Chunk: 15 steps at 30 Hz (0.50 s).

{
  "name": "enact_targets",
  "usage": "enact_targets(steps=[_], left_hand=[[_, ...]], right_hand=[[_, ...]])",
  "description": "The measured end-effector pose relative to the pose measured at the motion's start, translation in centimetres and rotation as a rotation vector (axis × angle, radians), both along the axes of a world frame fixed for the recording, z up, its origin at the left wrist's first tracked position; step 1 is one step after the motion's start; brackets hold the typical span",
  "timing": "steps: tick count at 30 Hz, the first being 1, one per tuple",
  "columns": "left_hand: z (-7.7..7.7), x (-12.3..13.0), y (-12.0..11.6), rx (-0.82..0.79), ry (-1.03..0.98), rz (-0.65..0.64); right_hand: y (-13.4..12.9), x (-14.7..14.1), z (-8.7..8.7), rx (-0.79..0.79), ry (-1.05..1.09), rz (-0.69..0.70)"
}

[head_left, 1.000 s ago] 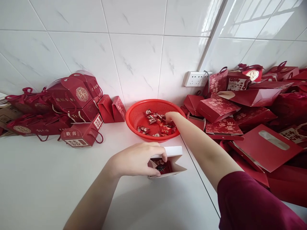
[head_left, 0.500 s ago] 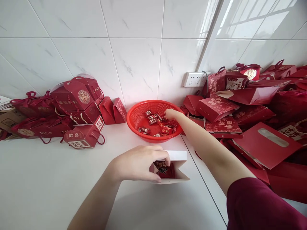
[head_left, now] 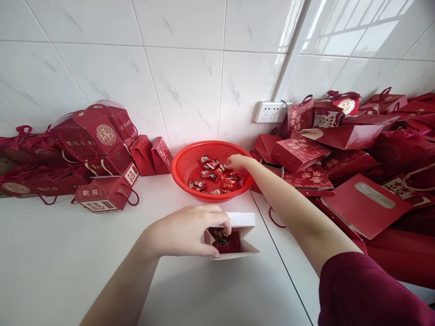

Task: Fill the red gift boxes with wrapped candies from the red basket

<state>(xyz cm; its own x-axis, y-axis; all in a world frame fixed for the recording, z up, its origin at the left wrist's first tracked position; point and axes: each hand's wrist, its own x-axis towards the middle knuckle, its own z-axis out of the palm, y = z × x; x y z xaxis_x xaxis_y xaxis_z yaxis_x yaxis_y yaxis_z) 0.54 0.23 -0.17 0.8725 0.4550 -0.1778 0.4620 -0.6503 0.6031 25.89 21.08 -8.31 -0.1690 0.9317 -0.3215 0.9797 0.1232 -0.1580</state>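
Observation:
My left hand point(head_left: 190, 232) grips the left side of an open paper gift box point(head_left: 243, 220), its thumb and fingers hooked over the rim. Inside that box lies a dark red printed packet point(head_left: 231, 243). A red plastic basket point(head_left: 180, 174) stands behind it, holding several red-wrapped candies point(head_left: 229, 182). My right hand point(head_left: 238, 161) reaches over the basket's right rim, fingers bent down by the candies. The fingertips are partly hidden, so whether they pinch a candy is unclear.
Red gift boxes with cord handles point(head_left: 102, 136) are stacked on the left. Two small upright red boxes point(head_left: 152, 156) stand beside the basket. A heap of red boxes point(head_left: 302, 151) fills the right side. A white power strip point(head_left: 270, 112) is on the tiled wall.
The view has shifted slightly, moving everything left in the picture. My right hand has moved a little toward the middle of the basket. My left hand keeps its grip on the box.

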Motion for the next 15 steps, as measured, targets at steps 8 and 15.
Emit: enact_targets(steps=[8, 15], left_hand=[[0.3, 0.3, -0.6, 0.004, 0.057, 0.019], [0.4, 0.2, -0.3, 0.0, 0.036, 0.003]], right_hand=[[-0.8, -0.6, -2.0, -0.092, -0.188, 0.027], [-1.3, -3.3, -0.5, -0.079, -0.156, 0.189]])
